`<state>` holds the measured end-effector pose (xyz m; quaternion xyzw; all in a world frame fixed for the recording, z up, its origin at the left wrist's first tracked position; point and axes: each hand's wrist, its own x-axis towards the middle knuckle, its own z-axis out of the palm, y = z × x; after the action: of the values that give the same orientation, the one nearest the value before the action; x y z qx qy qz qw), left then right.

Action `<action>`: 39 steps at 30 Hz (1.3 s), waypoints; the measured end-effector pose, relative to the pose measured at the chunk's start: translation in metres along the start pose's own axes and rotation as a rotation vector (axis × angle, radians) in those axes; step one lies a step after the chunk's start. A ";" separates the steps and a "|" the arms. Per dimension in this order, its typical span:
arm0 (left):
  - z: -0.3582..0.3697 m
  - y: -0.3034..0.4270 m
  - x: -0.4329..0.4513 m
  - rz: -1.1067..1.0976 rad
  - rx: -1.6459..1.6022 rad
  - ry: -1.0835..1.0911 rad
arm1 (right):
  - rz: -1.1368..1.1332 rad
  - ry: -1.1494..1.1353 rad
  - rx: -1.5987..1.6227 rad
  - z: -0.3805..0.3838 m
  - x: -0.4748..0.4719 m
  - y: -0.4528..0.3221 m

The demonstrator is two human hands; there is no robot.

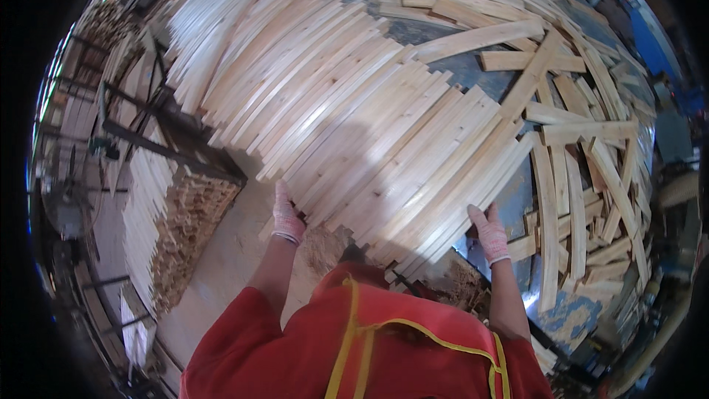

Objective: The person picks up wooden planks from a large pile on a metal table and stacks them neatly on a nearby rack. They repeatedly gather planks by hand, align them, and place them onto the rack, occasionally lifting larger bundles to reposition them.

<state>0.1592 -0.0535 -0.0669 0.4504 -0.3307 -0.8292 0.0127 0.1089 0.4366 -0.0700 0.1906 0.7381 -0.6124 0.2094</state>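
Note:
Many pale wooden strips point(354, 138) lie side by side in a broad slanting layer before me, their ends uneven. My left hand point(288, 215), in a pinkish knitted glove, is at the near left ends of the strips, its thumb and fingers against the edge. At the near right edge of the layer is my right hand point(488, 233), gloved alike, with thumb and a finger apart on the outermost strips. The undersides of both hands are hidden, so how firmly they grip is unclear.
Loose boards point(576, 127) lie crisscrossed on the blue worktop point(570, 318) at the right. A stack of strips point(188, 233) stands lower left beside a dark metal frame point(149, 144). Sawdust point(327, 252) lies near my body.

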 end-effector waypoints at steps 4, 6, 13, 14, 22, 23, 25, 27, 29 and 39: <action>-0.044 -0.072 -0.025 -0.259 0.129 -0.109 | -0.004 0.097 0.045 -0.032 0.004 -0.002; -0.054 -0.082 -0.025 -0.319 0.485 -0.365 | -0.026 0.133 0.101 -0.061 0.012 0.005; 0.097 -0.083 0.013 -0.149 0.543 -0.754 | 0.169 0.296 -0.529 -0.104 -0.019 -0.019; 0.112 -0.095 0.028 -0.151 0.514 -0.752 | 0.140 0.298 -0.341 -0.094 -0.022 -0.016; 0.044 -0.042 -0.063 0.055 0.705 -0.688 | 0.200 -0.006 0.153 -0.055 -0.044 0.044; 0.040 -0.044 -0.071 0.086 0.713 -0.701 | 0.243 -0.034 0.151 -0.044 -0.061 0.033; 0.013 -0.012 -0.096 0.167 0.907 -0.705 | 0.258 -0.046 0.157 0.000 -0.090 0.028; -0.018 0.021 -0.117 0.208 1.017 -0.718 | 0.215 -0.050 0.168 0.047 -0.113 0.022; -0.076 0.073 -0.163 0.256 1.129 -0.665 | 0.205 -0.095 0.199 0.102 -0.137 0.016; -0.328 0.260 -0.310 0.706 1.260 -0.251 | -0.055 -0.530 0.422 0.404 -0.198 -0.034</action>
<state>0.5195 -0.3334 0.1844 0.1406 -0.8692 -0.4736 -0.0200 0.2873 0.0280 -0.0001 0.0440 0.5200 -0.7853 0.3332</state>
